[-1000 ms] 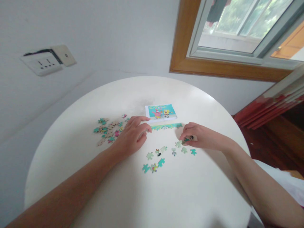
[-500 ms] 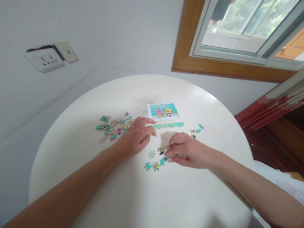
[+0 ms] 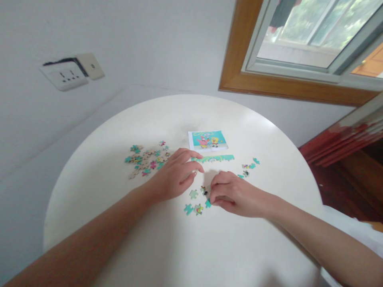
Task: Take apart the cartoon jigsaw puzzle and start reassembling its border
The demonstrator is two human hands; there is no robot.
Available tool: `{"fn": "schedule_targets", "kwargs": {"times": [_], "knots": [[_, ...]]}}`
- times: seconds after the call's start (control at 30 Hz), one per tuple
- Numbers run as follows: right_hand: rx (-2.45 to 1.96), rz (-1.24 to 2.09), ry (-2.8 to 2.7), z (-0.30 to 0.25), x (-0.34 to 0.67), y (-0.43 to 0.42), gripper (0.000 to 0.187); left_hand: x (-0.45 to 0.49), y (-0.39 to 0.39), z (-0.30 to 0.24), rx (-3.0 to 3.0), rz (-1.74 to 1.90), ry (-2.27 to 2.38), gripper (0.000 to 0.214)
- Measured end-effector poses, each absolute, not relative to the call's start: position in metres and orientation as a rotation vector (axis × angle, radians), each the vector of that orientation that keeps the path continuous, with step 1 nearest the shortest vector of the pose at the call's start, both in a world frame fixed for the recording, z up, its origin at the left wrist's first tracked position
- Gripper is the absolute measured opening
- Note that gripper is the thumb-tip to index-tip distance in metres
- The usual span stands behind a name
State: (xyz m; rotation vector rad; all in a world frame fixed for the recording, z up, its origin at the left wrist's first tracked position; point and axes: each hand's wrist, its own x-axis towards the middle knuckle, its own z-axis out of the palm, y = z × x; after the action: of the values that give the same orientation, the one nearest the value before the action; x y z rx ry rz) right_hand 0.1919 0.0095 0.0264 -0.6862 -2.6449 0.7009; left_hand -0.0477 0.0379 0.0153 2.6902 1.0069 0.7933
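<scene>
My left hand (image 3: 182, 173) is open, its fingers spread and curved. Its fingertips reach the left end of a joined strip of teal puzzle pieces (image 3: 220, 158). Lower right, my right hand (image 3: 229, 192) has its fingers pinched together low over the table; whatever is between them is hidden. Close beside its fingertips lies a teal puzzle piece (image 3: 208, 203), with a dark-marked piece (image 3: 204, 190) just above. Further left are a pale green piece (image 3: 194, 194), another teal piece (image 3: 188, 209) and a piece with a yellow and pink print (image 3: 198, 209).
A heap of loose puzzle pieces (image 3: 145, 161) lies left of my left hand. Behind the strip sits a printed cartoon picture card (image 3: 209, 140). Several more pieces (image 3: 252, 166) lie to the right. The round white table (image 3: 143, 247) stands against a wall with a socket (image 3: 64, 75).
The whole view has shifted slightly. My left hand remains by the strip, its fingers a little further apart. My right hand has drawn its fingers closer together and sits slightly lower among the pieces.
</scene>
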Motion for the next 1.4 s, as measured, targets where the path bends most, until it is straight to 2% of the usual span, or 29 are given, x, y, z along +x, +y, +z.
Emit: {"fn": "schedule_targets", "kwargs": {"times": [0.13, 0.77, 1.0, 1.23, 1.4], "knots": [[-0.708, 0.656, -2.681, 0.027, 0.191, 0.009, 0.014, -0.043, 0.030, 0.021, 2.720, 0.723, 0.890, 0.022], [-0.649, 0.852, -2.637, 0.029, 0.190, 0.009, 0.005, -0.038, 0.020, 0.024, 2.660, 0.623, 0.663, 0.011], [-0.710, 0.699, -2.504, 0.023, 0.195, 0.016, 0.004, -0.032, 0.018, 0.021, 2.621, 0.653, 0.639, 0.011], [-0.810, 0.573, -2.302, 0.024, 0.193, 0.020, 0.002, -0.035, 0.024, 0.021, 2.550, 0.740, 0.847, 0.015], [-0.885, 0.494, -2.235, 0.020, 0.194, 0.026, 0.007, -0.048, 0.035, 0.016, 2.553, 0.834, 1.365, 0.015]]}}
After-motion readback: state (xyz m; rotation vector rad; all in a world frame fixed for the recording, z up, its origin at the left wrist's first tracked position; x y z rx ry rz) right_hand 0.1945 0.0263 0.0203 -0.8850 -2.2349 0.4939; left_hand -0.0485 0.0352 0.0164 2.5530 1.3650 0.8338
